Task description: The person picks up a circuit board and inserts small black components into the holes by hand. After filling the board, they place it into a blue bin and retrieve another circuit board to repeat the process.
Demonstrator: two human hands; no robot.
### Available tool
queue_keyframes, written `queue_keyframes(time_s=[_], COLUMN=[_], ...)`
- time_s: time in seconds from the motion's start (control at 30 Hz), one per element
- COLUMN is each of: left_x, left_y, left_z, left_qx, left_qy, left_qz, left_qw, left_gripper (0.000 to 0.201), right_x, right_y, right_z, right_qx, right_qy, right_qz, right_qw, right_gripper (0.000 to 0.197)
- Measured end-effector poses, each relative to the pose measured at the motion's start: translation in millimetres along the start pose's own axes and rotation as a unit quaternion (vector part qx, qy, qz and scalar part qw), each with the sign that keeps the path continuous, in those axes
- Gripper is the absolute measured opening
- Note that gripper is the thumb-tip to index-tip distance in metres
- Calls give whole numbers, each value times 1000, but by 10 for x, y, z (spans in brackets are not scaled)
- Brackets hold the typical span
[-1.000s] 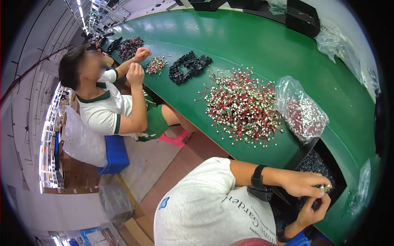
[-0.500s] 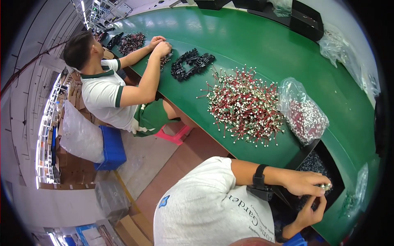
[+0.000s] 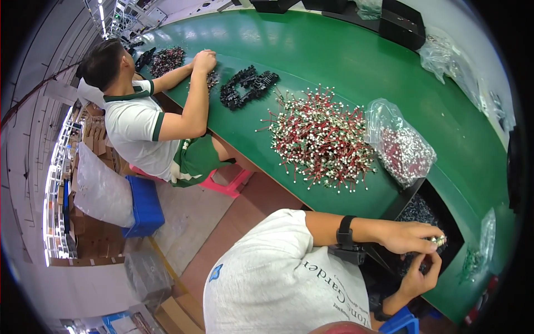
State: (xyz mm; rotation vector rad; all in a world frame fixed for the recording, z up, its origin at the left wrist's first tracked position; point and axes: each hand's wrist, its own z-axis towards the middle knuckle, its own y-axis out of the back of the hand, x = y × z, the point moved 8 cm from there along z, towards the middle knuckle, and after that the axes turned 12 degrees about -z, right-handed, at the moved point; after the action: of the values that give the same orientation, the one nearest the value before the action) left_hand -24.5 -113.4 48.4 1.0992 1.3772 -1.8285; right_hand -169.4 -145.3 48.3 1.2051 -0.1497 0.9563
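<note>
My left hand (image 3: 409, 237), with a black band on its wrist, is closed on some small pale connector-like pieces (image 3: 439, 241) at its fingertips. My right hand (image 3: 420, 276) is just below, its thumb and fingers curled into a pinch against the left fingertips. What the right fingers hold, if anything, is hidden. Both hands are over the edge of a black box (image 3: 453, 242) with small dark pieces (image 3: 420, 210) in it. Left of the box lies a large heap of short red and green wires with white ends (image 3: 320, 136).
A clear bag of similar wires (image 3: 405, 153) lies beside the heap on the green table (image 3: 334, 50). Farther off is a ring of black parts (image 3: 245, 87). A co-worker (image 3: 133, 119) sits at the left. Another clear bag (image 3: 485, 247) lies at the right edge.
The whole view has shifted slightly to the left. My hands stay together at the same pieces. The co-worker's hands have come closer together.
</note>
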Motion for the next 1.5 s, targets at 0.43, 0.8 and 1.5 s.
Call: queue_keyframes(time_s=[0.43,0.8,1.5], left_x=[-23,11,-32], left_y=[8,-1,1], left_z=[17,78,59], left_qx=[-18,-53,-80], left_qy=[72,41,38], left_qz=[-133,-196,-71], left_qw=[988,978,994], left_gripper=[66,79,81], right_x=[322,198,251], right_y=[152,359,304], right_z=[144,97,77], right_qx=[-103,-152,-176], right_qy=[50,24,80], right_qz=[18,60,32], right_qw=[993,986,981], right_gripper=[20,23,23])
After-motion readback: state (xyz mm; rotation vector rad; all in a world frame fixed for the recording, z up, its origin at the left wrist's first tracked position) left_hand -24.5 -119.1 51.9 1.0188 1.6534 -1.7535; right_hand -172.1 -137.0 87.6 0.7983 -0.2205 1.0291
